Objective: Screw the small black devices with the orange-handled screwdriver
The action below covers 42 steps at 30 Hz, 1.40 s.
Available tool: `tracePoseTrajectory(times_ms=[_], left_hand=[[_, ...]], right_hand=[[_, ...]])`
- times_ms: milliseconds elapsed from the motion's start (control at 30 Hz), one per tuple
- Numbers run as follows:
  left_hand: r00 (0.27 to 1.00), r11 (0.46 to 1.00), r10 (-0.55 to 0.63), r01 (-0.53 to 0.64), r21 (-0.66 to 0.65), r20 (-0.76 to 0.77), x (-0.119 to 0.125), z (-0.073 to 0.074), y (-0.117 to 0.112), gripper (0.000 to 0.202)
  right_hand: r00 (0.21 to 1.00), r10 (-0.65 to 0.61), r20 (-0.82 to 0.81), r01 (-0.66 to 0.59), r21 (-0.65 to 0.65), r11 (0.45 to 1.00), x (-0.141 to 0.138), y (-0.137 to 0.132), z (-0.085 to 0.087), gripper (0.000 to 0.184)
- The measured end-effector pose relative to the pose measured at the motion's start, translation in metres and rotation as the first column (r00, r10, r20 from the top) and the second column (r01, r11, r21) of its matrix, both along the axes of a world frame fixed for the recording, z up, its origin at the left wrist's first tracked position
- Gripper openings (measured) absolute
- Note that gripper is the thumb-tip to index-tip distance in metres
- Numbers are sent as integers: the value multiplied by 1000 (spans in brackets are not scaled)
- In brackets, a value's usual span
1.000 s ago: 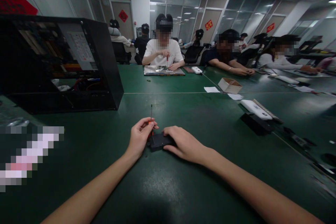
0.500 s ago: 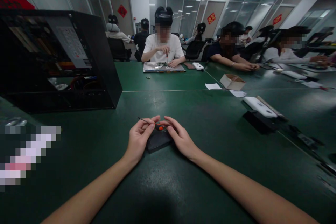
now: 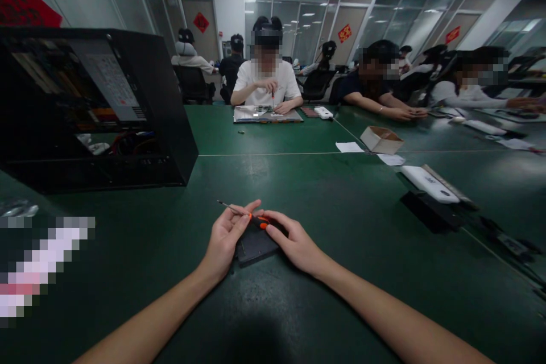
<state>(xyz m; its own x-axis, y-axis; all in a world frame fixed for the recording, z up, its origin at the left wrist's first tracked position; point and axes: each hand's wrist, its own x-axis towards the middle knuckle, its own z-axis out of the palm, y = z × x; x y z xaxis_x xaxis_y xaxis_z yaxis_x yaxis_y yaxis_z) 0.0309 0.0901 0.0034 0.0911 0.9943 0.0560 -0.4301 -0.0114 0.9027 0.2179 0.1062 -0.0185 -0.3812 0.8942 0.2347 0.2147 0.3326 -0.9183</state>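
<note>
A screwdriver (image 3: pixel 259 221) with a black and orange handle lies slantwise between my two hands, its thin metal shaft pointing up to the left. My left hand (image 3: pixel 224 236) is closed, with thumb and fingers pinching it where handle meets shaft. The thumb and fingertips of my right hand (image 3: pixel 296 242) close on the orange butt end of the handle. Just below the screwdriver, a flat black rectangular box-like thing (image 3: pixel 256 248) rests on the table, partly covered by both hands. What kind of device it is I cannot make out.
An open black computer case (image 3: pixel 170 125) stands on the green table (image 3: pixel 273 176) at left. To the right are a cardboard box (image 3: pixel 381 140), papers (image 3: pixel 350 147), a white device (image 3: pixel 430 183) and dark parts. Across the table, a person (image 3: pixel 267 82) works on a flat panel (image 3: pixel 268 115).
My right thumb and fingers have closed in on the screwdriver's butt end, where they were slightly apart before. More of the handle shows now. The whole view has tilted up slightly.
</note>
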Motion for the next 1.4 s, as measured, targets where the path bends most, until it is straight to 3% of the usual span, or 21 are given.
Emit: tracePoseTrajectory(times_ms=[133, 233, 300, 367, 467, 567, 633, 967, 1267, 1400], left_hand=[[1000, 1000, -12, 12, 23, -17, 0, -2, 0, 26], [993, 997, -46, 54, 63, -112, -2, -4, -1, 25], [968, 989, -96, 120, 91, -234, -4, -3, -1, 40], [908, 971, -156, 213, 108, -390, -6, 1, -2, 57], [748, 932, -188, 340, 124, -637, -7, 11, -3, 56], [600, 905, -141, 401, 143, -788, -5, 19, -2, 47], [563, 903, -119, 403, 146, -818, -4, 21, -1, 44], [542, 907, -136, 404, 115, -829, -4, 12, 7, 43], [584, 911, -73, 368, 184, -809, 0, 9, 8, 43], [607, 916, -52, 345, 204, -793, 2, 10, 7, 41]], right_hand=[[999, 7, -48, -8, -9, 1000, 0, 0, 0, 33], [979, -128, -161, 123, -38, 992, 3, 3, 5, 30], [942, -248, -226, 244, -46, 969, 9, 8, 15, 32], [900, -338, -275, 351, -4, 936, 19, 13, 33, 35], [879, -360, -313, 429, 187, 884, 35, 13, 70, 32], [942, -259, -213, 328, 426, 843, 46, 4, 101, 25], [972, -212, -99, 233, 506, 831, 47, -4, 112, 19], [967, -220, 124, 102, 604, 790, 43, -9, 113, 16], [970, -197, 141, 89, 548, 832, 38, -6, 97, 15], [966, -210, 149, 98, 541, 836, 36, -7, 99, 15]])
